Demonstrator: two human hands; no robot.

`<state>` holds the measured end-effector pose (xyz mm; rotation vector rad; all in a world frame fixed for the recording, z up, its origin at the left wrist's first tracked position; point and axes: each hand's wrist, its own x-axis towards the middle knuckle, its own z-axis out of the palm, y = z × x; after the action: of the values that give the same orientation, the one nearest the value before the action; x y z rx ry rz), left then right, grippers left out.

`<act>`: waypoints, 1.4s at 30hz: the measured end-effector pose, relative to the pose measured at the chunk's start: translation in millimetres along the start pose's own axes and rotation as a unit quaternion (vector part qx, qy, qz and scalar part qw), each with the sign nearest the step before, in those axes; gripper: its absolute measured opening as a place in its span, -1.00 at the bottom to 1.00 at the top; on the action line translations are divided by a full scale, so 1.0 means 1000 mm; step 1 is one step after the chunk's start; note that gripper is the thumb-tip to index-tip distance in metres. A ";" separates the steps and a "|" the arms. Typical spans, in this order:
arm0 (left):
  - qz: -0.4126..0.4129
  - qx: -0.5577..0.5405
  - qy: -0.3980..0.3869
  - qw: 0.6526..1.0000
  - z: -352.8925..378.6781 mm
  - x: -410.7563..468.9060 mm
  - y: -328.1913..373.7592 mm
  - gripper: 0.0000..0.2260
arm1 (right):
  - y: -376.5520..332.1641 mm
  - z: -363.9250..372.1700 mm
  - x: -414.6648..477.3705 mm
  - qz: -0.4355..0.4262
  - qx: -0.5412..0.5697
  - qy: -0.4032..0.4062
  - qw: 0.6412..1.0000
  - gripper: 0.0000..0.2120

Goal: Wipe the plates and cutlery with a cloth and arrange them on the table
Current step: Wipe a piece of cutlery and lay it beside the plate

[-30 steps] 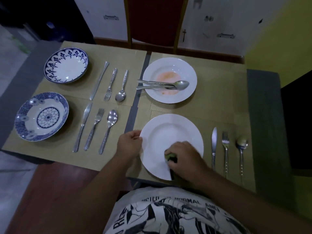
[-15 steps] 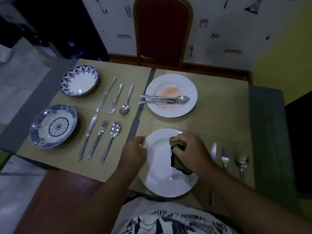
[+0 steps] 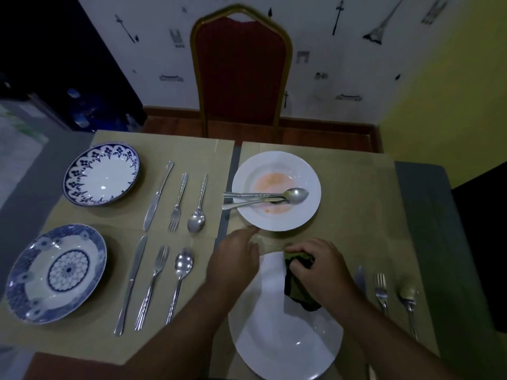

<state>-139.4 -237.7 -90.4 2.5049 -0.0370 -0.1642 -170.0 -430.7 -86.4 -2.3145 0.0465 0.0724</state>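
A white plate (image 3: 282, 344) lies on the placemat right in front of me. My right hand (image 3: 315, 270) grips a dark green cloth (image 3: 297, 283) and presses it on the plate's far rim. My left hand (image 3: 234, 259) hovers over the plate's far left edge, fingers loosely stretched toward the stained plate. That second white plate (image 3: 275, 165), smeared orange, sits behind and holds a spoon (image 3: 290, 193) with other cutlery under it. To the right of the near plate lie a knife (image 3: 360, 281), a fork (image 3: 380, 290) and a spoon (image 3: 408, 294).
Two blue-patterned plates (image 3: 101, 174) (image 3: 55, 272) lie on the left mats, each with a knife, fork and spoon beside it (image 3: 177, 201) (image 3: 156, 283). A red chair (image 3: 241, 72) stands behind the table. The table's grey right edge (image 3: 433, 229) is bare.
My right hand has carried the cloth from the near rim up to the far rim of the plate. My left hand has lifted off the left rim and reached forward. The camera tilted up.
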 end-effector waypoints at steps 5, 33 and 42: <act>0.051 0.032 0.043 0.997 -0.009 0.060 -0.008 -0.78 | -0.014 0.001 0.034 -0.003 0.035 0.030 0.999 -0.79; -0.281 -0.342 -0.214 0.871 -0.053 0.043 0.005 -0.79 | -0.034 -0.006 0.063 -0.040 0.012 0.072 0.997 -0.71; -0.258 -0.415 -0.229 0.842 -0.052 0.015 0.010 -0.72 | -0.038 -0.013 0.080 -0.106 -0.093 -0.026 0.990 -0.78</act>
<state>-117.9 -216.8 -44.8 1.5056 0.4276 -0.8124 -87.2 -415.7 -54.9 -2.4870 -0.2412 0.0299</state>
